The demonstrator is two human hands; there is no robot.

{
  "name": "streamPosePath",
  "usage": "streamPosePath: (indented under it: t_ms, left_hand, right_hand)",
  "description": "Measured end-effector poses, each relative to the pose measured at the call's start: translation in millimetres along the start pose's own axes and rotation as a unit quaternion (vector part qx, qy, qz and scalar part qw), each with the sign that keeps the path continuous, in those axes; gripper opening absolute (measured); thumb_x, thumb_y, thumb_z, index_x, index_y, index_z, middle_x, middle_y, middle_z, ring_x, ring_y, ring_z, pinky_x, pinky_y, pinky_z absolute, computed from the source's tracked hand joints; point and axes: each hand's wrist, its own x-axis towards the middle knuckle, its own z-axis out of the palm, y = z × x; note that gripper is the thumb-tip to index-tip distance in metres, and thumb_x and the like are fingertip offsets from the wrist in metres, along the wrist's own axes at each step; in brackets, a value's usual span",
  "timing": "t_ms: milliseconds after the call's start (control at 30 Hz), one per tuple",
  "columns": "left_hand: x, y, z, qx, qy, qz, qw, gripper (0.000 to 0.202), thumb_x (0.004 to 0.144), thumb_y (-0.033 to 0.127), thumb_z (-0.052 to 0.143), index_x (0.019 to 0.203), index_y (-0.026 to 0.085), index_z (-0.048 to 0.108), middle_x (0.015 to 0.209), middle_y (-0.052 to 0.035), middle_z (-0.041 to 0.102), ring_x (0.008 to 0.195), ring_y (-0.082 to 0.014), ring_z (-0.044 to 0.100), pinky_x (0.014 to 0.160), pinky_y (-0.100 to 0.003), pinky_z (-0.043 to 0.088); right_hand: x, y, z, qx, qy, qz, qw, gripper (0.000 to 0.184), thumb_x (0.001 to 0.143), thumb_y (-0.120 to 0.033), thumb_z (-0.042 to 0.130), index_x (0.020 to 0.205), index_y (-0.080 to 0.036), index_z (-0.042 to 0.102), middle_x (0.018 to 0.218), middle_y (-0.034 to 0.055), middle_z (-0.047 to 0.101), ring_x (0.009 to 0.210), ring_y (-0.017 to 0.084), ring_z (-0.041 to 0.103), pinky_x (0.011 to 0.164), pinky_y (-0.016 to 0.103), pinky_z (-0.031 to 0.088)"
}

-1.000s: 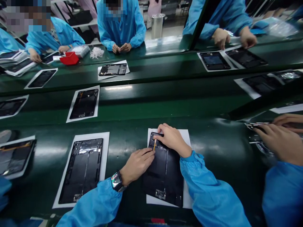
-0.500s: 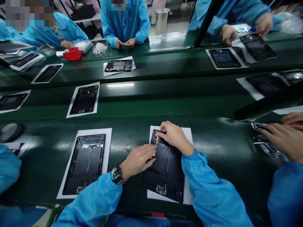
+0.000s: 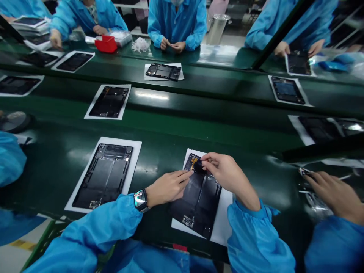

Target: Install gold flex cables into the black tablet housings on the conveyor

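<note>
A black tablet back panel (image 3: 196, 201) lies on a white paper sheet (image 3: 220, 216) on the green conveyor belt (image 3: 159, 151). My right hand (image 3: 224, 172) is at the panel's top end, its fingertips closed on a small dark piece (image 3: 199, 165). Beside that piece is a thin orange flex strip (image 3: 193, 163). My left hand (image 3: 167, 187), with a smartwatch (image 3: 140, 200) on its wrist, rests its fingertips near the strip's lower end. Whether those fingers grip anything is hidden.
A similar black panel (image 3: 105, 176) on white paper lies to my left. A co-worker's hand (image 3: 331, 193) handles metallic parts at right. More panels on paper sheets line the belts ahead. Across sit co-workers in blue smocks, a red box (image 3: 105, 44) and a steel bin (image 3: 217, 28).
My view has tilted and shifted. My right hand has slid from the panel's upper right corner to its top edge, and the orange strip now lies closer to my fingers.
</note>
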Motion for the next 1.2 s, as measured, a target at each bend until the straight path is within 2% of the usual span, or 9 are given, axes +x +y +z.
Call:
streamPosePath:
  t_ms: [67,167,267,367,533,767,900,1033,1200]
  left_hand:
    - [-3.4,0.2,1.9,-0.011,0.011,-0.008,1.0,0.03,0.091,0.016,0.051,0.12,0.01,0.055,0.147,-0.015,0.044,0.127,-0.0273,0.051,0.1,-0.038,0.051]
    - [-8.7,-1.2,4.0,-0.053,0.042,-0.028,0.997,0.034,0.091,0.018,0.05,0.125,0.013,0.052,0.154,-0.0136,0.033,0.127,-0.0265,0.052,0.099,-0.038,0.052]
    - [-11.6,-3.4,4.7,-0.103,0.081,-0.033,0.991,0.048,0.091,0.019,0.052,0.137,0.013,0.042,0.158,-0.0146,0.024,0.139,-0.0267,0.038,0.11,-0.039,0.044]
    - [-12.9,-5.9,5.3,-0.13,0.102,-0.047,0.985,0.061,0.089,0.02,0.057,0.144,0.012,0.032,0.155,-0.0187,0.028,0.144,-0.0288,0.029,0.117,-0.043,0.035]
    - [-15.8,-8.9,6.2,-0.145,0.101,-0.069,0.982,0.075,0.084,0.024,0.068,0.144,0.01,0.026,0.15,-0.023,0.033,0.142,-0.032,0.031,0.117,-0.046,0.033]
    - [-16.6,-10.7,6.7,-0.155,0.112,-0.071,0.979,0.076,0.081,0.021,0.072,0.141,0.012,0.026,0.146,-0.0223,0.038,0.14,-0.0327,0.035,0.115,-0.047,0.035]
    - [-17.1,-12.3,9.4,-0.157,0.121,-0.071,0.978,0.073,0.081,0.022,0.072,0.139,0.011,0.028,0.144,-0.0226,0.04,0.139,-0.0338,0.036,0.114,-0.048,0.036]
    - [-17.8,-13.7,11.6,-0.157,0.126,-0.071,0.977,0.072,0.082,0.023,0.072,0.138,0.011,0.029,0.144,-0.0227,0.041,0.139,-0.0336,0.037,0.114,-0.047,0.036]
    - [-18.3,-14.6,14.2,-0.151,0.124,-0.067,0.978,0.072,0.082,0.028,0.073,0.137,0.009,0.03,0.144,-0.0223,0.04,0.138,-0.0337,0.037,0.115,-0.046,0.034]
  right_hand:
    - [-9.9,-4.7,0.8,0.019,0.011,0.009,1.0,0.014,0.092,-0.033,0.054,0.085,-0.022,0.059,0.069,-0.0009,0.067,0.062,0.016,0.063,0.06,0.026,0.043]
    - [-24.2,-3.7,9.4,-0.03,0.045,0.011,0.998,0.023,0.093,-0.044,0.054,0.084,-0.023,0.055,0.058,-0.0037,0.059,0.052,0.015,0.055,0.052,0.027,0.038]
    - [-36.0,3.4,27.9,-0.057,0.045,-0.014,0.997,0.017,0.095,-0.039,0.051,0.094,-0.023,0.056,0.066,-0.0025,0.061,0.057,0.016,0.057,0.056,0.027,0.041]
    - [-44.8,9.3,49.8,-0.061,0.037,-0.028,0.997,0.013,0.096,-0.031,0.048,0.103,-0.023,0.054,0.082,0.0008,0.066,0.07,0.017,0.064,0.064,0.027,0.046]
    - [-49.1,7.0,73.9,-0.146,0.024,-0.05,0.988,0.011,0.096,-0.022,0.043,0.098,-0.022,0.054,0.084,0.0041,0.068,0.073,0.021,0.067,0.063,0.029,0.045]
    - [-41.9,-10.6,89.7,-0.242,0.028,-0.07,0.967,0.016,0.095,-0.017,0.04,0.099,-0.019,0.056,0.08,0.0062,0.068,0.065,0.022,0.065,0.055,0.029,0.041]
    - [-43.5,-10.6,95.8,-0.226,0.046,-0.073,0.97,0.018,0.098,-0.019,0.039,0.096,-0.019,0.056,0.083,0.0074,0.069,0.07,0.021,0.067,0.06,0.029,0.044]
    - [-50.1,-3.6,96.1,-0.165,0.062,-0.087,0.98,0.016,0.099,-0.022,0.042,0.099,-0.021,0.058,0.09,0.0073,0.07,0.078,0.021,0.068,0.066,0.03,0.049]
    - [-58.5,2.5,96.0,-0.114,0.126,-0.049,0.984,0.011,0.097,-0.028,0.052,0.099,-0.022,0.061,0.093,0.0041,0.071,0.081,0.021,0.069,0.07,0.03,0.052]
